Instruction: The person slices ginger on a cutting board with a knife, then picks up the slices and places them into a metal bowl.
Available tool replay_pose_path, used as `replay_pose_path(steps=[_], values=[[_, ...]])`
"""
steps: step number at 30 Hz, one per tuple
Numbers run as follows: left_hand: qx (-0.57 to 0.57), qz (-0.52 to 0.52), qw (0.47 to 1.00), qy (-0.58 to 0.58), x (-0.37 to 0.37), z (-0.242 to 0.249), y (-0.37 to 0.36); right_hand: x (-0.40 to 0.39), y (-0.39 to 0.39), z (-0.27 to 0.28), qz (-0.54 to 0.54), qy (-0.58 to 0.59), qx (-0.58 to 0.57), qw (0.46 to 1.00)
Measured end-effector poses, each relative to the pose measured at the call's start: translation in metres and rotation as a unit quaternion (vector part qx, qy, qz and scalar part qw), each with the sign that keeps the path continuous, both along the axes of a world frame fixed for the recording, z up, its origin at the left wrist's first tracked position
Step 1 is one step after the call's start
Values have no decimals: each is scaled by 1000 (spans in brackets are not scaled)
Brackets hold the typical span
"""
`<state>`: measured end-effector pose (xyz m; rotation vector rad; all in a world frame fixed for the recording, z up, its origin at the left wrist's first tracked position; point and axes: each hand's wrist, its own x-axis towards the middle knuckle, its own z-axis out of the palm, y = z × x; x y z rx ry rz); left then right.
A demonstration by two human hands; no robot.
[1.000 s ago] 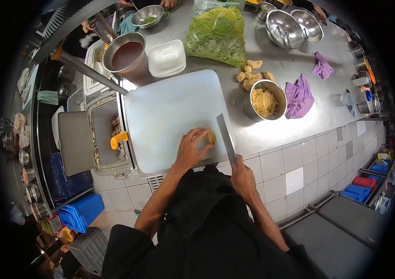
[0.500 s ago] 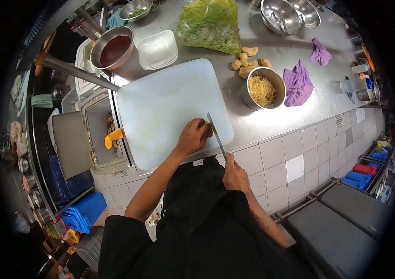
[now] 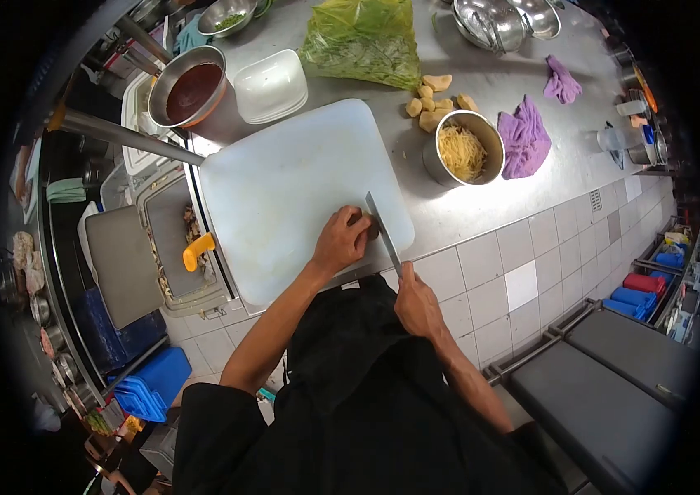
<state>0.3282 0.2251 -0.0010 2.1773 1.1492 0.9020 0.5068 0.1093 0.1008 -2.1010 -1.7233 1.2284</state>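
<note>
My right hand (image 3: 417,305) is closed round the handle of a kitchen knife (image 3: 386,233), its long blade pointing away from me over the right part of the white cutting board (image 3: 292,181). Curled fingers of my left hand (image 3: 341,241) press down on the board, right beside the blade. Whatever they hold is mostly hidden by the fingers and too small to name. Past the board's right side stands a steel pot (image 3: 494,157) with thin pale-yellow shreds (image 3: 462,153) in it. Several peeled yellowish root pieces (image 3: 431,120) lie just behind the pot.
Purple cloths (image 3: 525,140) lie right of the pot. Behind the board are stacked white dishes (image 3: 271,87), a bowl of dark red liquid (image 3: 195,92) and a bag of greens (image 3: 362,45). An open bin (image 3: 175,285) with scraps and an orange-yellow handle (image 3: 199,250) stands left.
The whole view has shifted slightly. My hands stay at almost the same place on the board, with the knife still against the left fingers.
</note>
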Motion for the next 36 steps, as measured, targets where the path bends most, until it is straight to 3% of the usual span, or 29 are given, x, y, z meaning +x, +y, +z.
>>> replay_pose_path(steps=[5, 8, 10, 14, 16, 20, 23, 28, 32, 36], values=[[-29, 5, 1000, -8, 0, 1, 3, 1, -8, 18, 2, -36, -63, 997], [-5, 7, 1000, -5, 0, -2, 5, 1, -6, -5, 5, -39, -30, 999], [-10, 5, 1000, -7, 1, -2, 1, 0, 9, -9, 1, 19, 28, 999], [-7, 7, 1000, -5, -1, -4, 5, -1, 17, 13, 1, 10, 29, 1000], [-22, 10, 1000, -8, 0, -1, 2, 0, 5, 22, 6, -19, -42, 999], [-14, 8, 1000, -9, -1, 0, 5, -2, 2, 5, 8, -31, -59, 998], [0, 11, 1000, -17, 0, -4, 6, -1, 18, -8, -1, 15, 34, 999], [-17, 9, 1000, -13, 0, -2, 4, -2, 2, 18, 2, -20, -21, 1000], [-14, 3, 1000, -3, -1, 0, 5, -2, -3, -2, 1, -24, -39, 999], [-16, 7, 1000, -6, -1, -3, 4, -2, 17, -5, -8, 19, 14, 1000]])
